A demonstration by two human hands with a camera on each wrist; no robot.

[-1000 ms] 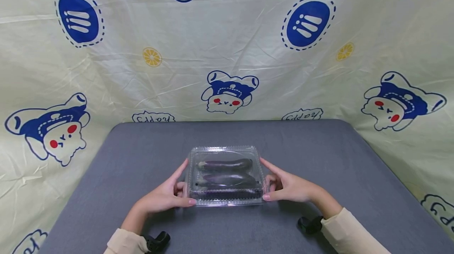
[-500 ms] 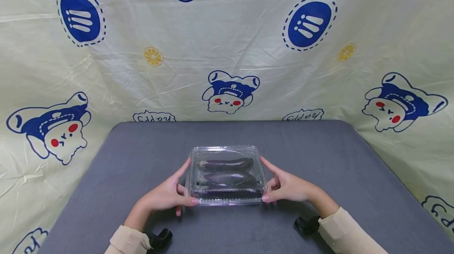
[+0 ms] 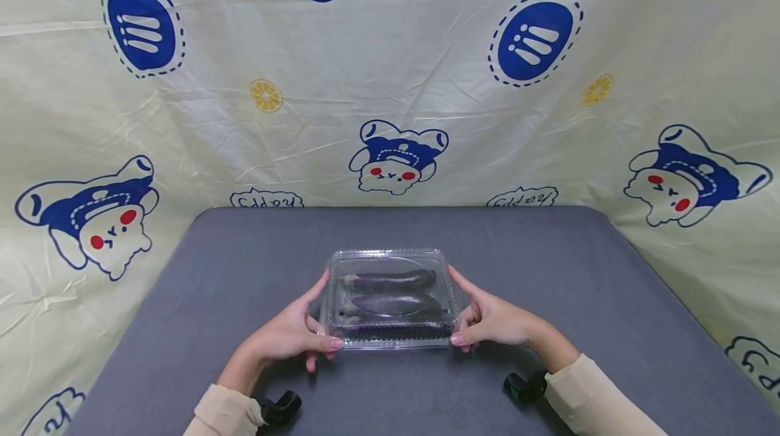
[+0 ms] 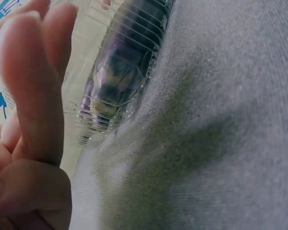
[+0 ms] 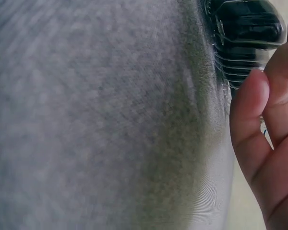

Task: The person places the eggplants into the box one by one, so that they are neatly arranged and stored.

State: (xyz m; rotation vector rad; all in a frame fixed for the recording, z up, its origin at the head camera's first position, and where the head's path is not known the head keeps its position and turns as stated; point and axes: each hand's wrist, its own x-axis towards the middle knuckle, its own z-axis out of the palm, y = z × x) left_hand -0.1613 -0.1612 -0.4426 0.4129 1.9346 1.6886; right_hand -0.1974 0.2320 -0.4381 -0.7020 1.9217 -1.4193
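A clear plastic clamshell box [image 3: 395,346] with its lid down sits in the middle of the head view. Long dark purple eggplants [image 3: 390,280] lie inside it, two showing through the top. My left hand [image 3: 280,336] holds the box at its left side, thumb on the front corner and a finger along the far side; other fingers show below the edge. My right hand [image 3: 501,321] grips the right side in much the same way. Ridged box wall and eggplant ends [image 4: 117,79] appear past the left fingers in the left wrist view. Fingertips behind the box are partly hidden.
The box is on or just above a grey cloth-covered table [image 3: 396,395]; I cannot tell which. A pale curtain [image 3: 426,50] with blue prints hangs behind the table's far edge. Black wrist devices [image 3: 280,409] are worn below both hands.
The left thumb has shifted slightly inward along the front edge, and fingers of both hands now show below the box. The box sits a touch higher in the view, which has itself shifted slightly.
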